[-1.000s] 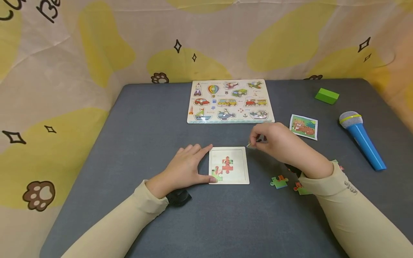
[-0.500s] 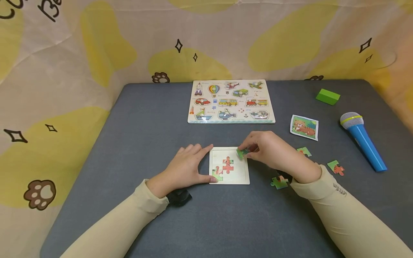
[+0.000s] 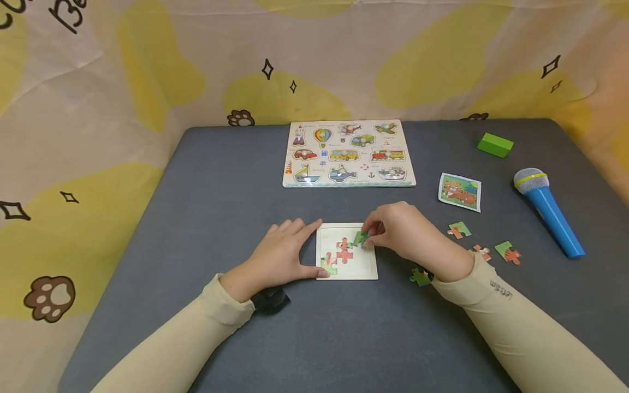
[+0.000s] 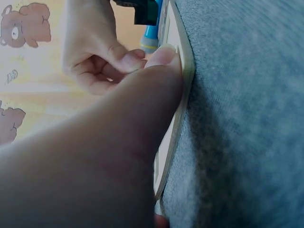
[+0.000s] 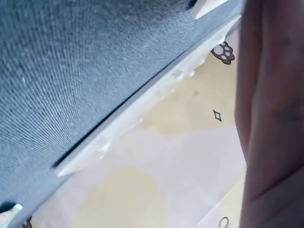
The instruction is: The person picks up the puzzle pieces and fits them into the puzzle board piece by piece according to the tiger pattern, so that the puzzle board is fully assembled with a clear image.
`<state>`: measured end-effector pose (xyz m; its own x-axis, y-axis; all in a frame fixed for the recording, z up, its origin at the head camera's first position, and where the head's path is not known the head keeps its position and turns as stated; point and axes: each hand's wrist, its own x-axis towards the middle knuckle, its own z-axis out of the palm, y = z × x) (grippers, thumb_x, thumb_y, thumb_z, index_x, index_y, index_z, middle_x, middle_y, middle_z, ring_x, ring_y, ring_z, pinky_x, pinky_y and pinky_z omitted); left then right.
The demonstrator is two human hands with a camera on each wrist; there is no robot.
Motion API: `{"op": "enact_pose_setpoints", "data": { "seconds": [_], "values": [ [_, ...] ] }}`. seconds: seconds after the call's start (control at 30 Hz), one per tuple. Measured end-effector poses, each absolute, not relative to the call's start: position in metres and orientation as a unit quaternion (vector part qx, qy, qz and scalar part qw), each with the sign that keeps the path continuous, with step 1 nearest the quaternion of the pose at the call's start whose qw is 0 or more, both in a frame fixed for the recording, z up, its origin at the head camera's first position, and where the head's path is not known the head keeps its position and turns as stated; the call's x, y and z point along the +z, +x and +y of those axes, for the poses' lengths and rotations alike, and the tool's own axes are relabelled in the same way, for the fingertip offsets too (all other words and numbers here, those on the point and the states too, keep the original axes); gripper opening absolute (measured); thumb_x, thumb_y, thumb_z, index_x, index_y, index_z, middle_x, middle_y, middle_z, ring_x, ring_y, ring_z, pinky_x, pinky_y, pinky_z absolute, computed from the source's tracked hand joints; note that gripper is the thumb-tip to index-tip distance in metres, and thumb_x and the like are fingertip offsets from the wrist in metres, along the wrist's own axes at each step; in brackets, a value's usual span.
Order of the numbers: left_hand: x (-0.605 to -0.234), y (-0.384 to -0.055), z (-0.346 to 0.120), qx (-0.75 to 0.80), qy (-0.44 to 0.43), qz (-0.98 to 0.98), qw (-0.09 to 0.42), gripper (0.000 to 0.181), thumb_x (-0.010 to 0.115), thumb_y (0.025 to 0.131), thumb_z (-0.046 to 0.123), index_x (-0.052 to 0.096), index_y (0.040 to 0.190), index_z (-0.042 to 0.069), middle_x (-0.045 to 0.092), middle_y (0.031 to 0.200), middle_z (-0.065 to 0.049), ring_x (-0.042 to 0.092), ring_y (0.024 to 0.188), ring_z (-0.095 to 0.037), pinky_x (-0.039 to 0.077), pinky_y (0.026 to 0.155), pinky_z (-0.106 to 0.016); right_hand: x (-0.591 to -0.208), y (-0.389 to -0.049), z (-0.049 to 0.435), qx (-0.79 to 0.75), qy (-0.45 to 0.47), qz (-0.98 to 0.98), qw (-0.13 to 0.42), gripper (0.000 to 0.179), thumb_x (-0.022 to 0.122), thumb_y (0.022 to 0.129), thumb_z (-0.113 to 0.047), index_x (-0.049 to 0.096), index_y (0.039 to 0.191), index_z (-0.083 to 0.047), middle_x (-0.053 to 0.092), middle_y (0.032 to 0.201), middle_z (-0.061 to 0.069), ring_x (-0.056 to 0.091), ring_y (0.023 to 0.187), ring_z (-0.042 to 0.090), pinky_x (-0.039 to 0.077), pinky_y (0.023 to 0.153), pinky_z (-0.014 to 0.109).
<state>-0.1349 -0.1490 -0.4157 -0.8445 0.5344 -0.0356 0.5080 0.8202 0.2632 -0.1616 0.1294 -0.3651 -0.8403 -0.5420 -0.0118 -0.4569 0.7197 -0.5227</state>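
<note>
On the table lies a square white puzzle tray (image 3: 361, 267). My left hand (image 3: 275, 256) rests at its left side, index fingertip at the far corner and thumb pressing on the near corner. The left wrist view shows that thumb (image 4: 159, 71) on the rim. With thumb and fingers, my right hand (image 3: 400, 232) pinches a green puzzle piece (image 3: 359, 238) over the tray's far right part. It sits close beside a red-and-green piece (image 3: 345, 251) in the middle. Another piece (image 3: 328, 265) lies in the near left corner. The right wrist view hides the pinched piece.
Right of the tray lie several loose pieces, among them a green-and-orange one (image 3: 459, 229) and a striped one (image 3: 510, 252). Behind are a vehicle puzzle board (image 3: 349, 154), a tiger picture card (image 3: 460, 192), a green block (image 3: 495, 145) and a blue toy microphone (image 3: 552, 215).
My right hand has come left and nearer with the green puzzle piece, from beside the tray to over it, next to the middle piece. The left hand has stayed in place.
</note>
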Motion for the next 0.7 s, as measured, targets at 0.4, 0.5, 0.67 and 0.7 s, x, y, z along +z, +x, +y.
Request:
{"op": "enact_pose_setpoints", "data": {
  "seconds": [0.4,0.5,0.67,0.7],
  "values": [
    [-0.416,-0.134,-0.149,0.12,0.274,0.953,0.053,0.107,0.08,0.08,0.071,0.043,0.161,0.013,0.057,0.116,-0.002,0.051,0.102,-0.02,0.039,0.085,-0.039,-0.364,-0.154,0.13,-0.127,-0.414,0.9,0.048,0.021,0.083,0.086,0.003,0.085,0.103,-0.009,0.073,0.11,0.003,0.068,0.101,0.024,0.057,0.082,0.039],
    [-0.416,-0.135,-0.148,0.121,0.273,0.953,0.054,0.106,0.08,0.08,0.07,0.043,0.161,0.013,0.056,0.115,-0.002,0.051,0.102,-0.02,0.039,0.085,-0.039,-0.365,-0.15,0.13,-0.11,-0.419,0.9,0.042,0.02,0.08,0.088,0.003,0.084,0.105,-0.008,0.071,0.106,0.004,0.066,0.096,0.023,0.056,0.081,0.038],
    [-0.417,-0.135,-0.148,0.121,0.273,0.953,0.052,0.106,0.081,0.079,0.07,0.044,0.161,0.012,0.057,0.116,-0.003,0.052,0.103,-0.021,0.039,0.085,-0.04,-0.364,-0.139,0.125,-0.027,-0.412,0.911,-0.017,0.013,0.079,0.089,-0.004,0.083,0.102,-0.007,0.066,0.101,0.005,0.058,0.092,0.024,0.05,0.081,0.04],
    [-0.417,-0.135,-0.148,0.121,0.273,0.953,0.052,0.106,0.081,0.079,0.07,0.044,0.161,0.012,0.057,0.116,-0.003,0.052,0.103,-0.021,0.039,0.085,-0.04,-0.364,-0.137,0.124,-0.008,-0.408,0.913,-0.031,0.012,0.078,0.089,-0.006,0.082,0.101,-0.006,0.067,0.102,0.005,0.058,0.093,0.025,0.049,0.083,0.041]
  ]
}}
